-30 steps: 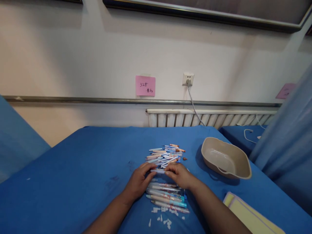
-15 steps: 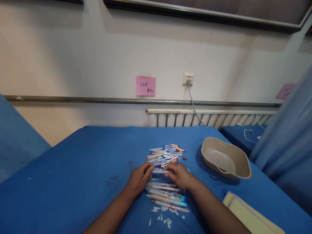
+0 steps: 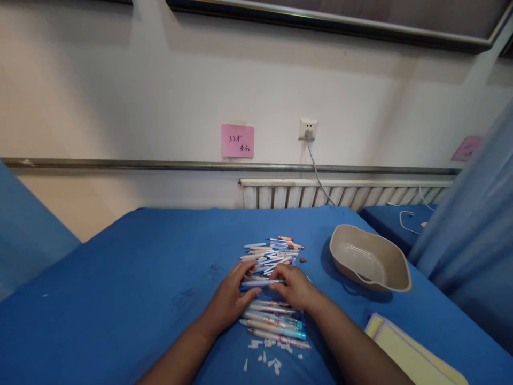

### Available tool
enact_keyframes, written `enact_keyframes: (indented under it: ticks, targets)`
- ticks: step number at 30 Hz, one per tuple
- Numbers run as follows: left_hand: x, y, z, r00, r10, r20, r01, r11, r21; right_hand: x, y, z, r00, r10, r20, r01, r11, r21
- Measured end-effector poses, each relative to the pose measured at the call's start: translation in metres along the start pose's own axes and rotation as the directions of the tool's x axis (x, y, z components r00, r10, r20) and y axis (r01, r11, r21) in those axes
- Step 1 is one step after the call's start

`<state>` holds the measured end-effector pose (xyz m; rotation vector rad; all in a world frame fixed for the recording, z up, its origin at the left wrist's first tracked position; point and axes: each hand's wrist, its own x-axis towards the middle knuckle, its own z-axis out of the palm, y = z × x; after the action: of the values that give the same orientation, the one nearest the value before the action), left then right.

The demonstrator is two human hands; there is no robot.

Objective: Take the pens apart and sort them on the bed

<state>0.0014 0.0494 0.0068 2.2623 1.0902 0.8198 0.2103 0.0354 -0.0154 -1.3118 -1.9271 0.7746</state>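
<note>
My right hand (image 3: 296, 286) pinches the right end of a pale blue pen barrel (image 3: 256, 283), which lies level across the gap between my hands. My left hand (image 3: 229, 297) is at the barrel's left end, thumb and fingers spread apart around it. Just beyond the hands is a loose pile of pen parts (image 3: 276, 258), with pale barrels, thin white refills and brown pieces. Closer to me, several pens (image 3: 272, 323) lie side by side, some with turquoise ends. Small white pieces (image 3: 274, 364) are scattered below that row.
A beige plastic basin (image 3: 368, 259) stands to the right on the blue-covered table (image 3: 120, 299). Folded yellow cloth (image 3: 412, 350) lies at the front right. Blue curtains (image 3: 468, 240) hang at both sides. A wall socket (image 3: 308, 130) has a cable plugged in.
My left hand has opened from its pinch on the pen barrel, its thumb and fingers spreading. My right hand keeps its grip at nearly the same spot.
</note>
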Motion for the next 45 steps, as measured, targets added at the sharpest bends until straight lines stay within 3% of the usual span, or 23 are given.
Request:
enact_keyframes:
  ticks: [2, 6, 12, 17, 28, 31, 35, 41, 45]
  targets:
    - [0.0, -0.001, 0.001, 1.0, 0.026, 0.009, -0.026, 1.0, -0.002, -0.001, -0.001, -0.001, 1.0, -0.005, -0.01, 0.005, 1.0, 0.002]
    - [0.0, -0.001, 0.002, 0.992, -0.126, 0.029, 0.125, 0.991, 0.039, -0.001, -0.003, -0.002, 1.0, -0.019, -0.008, 0.019, 1.0, -0.019]
    - [-0.001, 0.001, 0.002, 0.998, 0.054, 0.01, -0.054, 0.998, 0.028, -0.001, -0.002, -0.002, 0.999, -0.041, -0.016, 0.04, 0.998, -0.046]
    - [0.0, -0.006, 0.002, 0.99, -0.137, 0.027, 0.133, 0.984, 0.121, 0.0, -0.001, -0.002, 1.0, -0.023, -0.021, 0.022, 0.999, -0.04]
    - [0.005, -0.019, -0.004, 0.954, -0.292, -0.071, 0.3, 0.91, 0.285, 0.0, 0.02, -0.019, 0.997, 0.069, -0.019, -0.071, 0.975, -0.211]
    - [0.005, -0.02, -0.003, 0.962, -0.262, -0.076, 0.273, 0.923, 0.272, -0.001, 0.022, -0.021, 0.997, 0.081, -0.013, -0.082, 0.965, -0.251]
    - [0.003, -0.017, -0.002, 0.981, -0.195, -0.013, 0.194, 0.957, 0.218, 0.0, 0.019, -0.018, 0.999, 0.034, 0.008, -0.032, 0.985, -0.17]
    - [0.003, -0.008, 0.002, 0.997, 0.05, 0.064, -0.062, 0.979, 0.196, 0.0, 0.002, -0.005, 1.0, -0.011, 0.026, 0.016, 0.984, -0.179]
    - [0.005, -0.008, 0.003, 0.99, 0.056, 0.128, -0.084, 0.971, 0.226, -0.002, -0.001, -0.002, 0.998, -0.045, 0.049, 0.054, 0.976, -0.213]
